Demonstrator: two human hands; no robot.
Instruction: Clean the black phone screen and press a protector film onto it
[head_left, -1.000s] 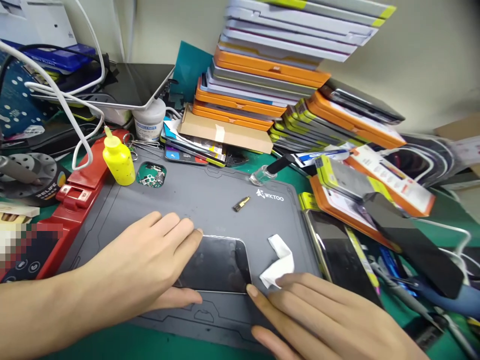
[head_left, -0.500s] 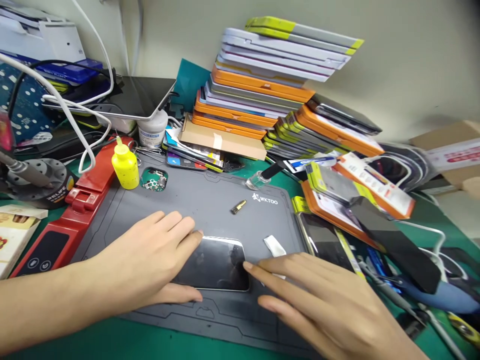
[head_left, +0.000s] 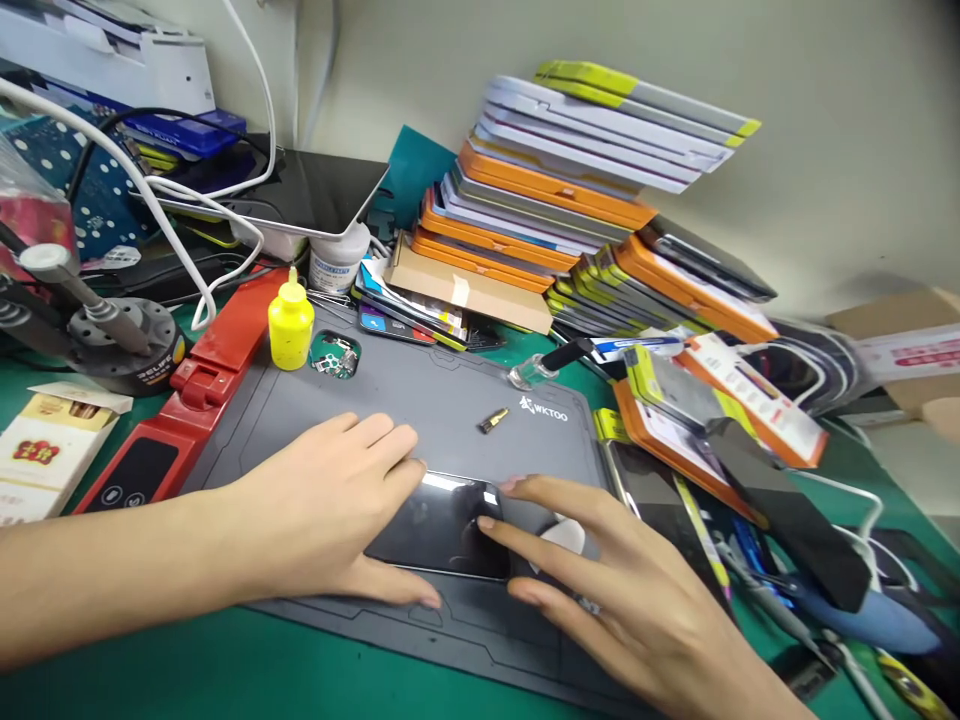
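A smartphone (head_left: 439, 540) with a dark, glossy screen lies face up on the grey work mat (head_left: 427, 405). My left hand (head_left: 337, 515) covers its left end, fingers over the far edge and thumb along the near edge, gripping it. At the right end my right hand (head_left: 622, 580) has its fingers spread. One fingertip rests on the screen, while index finger and thumb are close to the right corners. Partly behind the right hand is a small white piece (head_left: 564, 537). Above the phone lies a small brass-coloured brush tip (head_left: 493, 420).
A yellow bottle (head_left: 291, 325) and red device (head_left: 176, 420) stand left, near a tool holder (head_left: 131, 345) and cigarette-like box (head_left: 56, 450). Stacked orange and grey boxes (head_left: 540, 190) rise behind. A glass bottle (head_left: 529, 372) sits at the mat's back; tools and a blue handle (head_left: 870, 610) crowd the right.
The view has shifted, so most things appear further right. My right hand has spread its fingers, and one fingertip has come onto the screen. My left hand keeps its hold.
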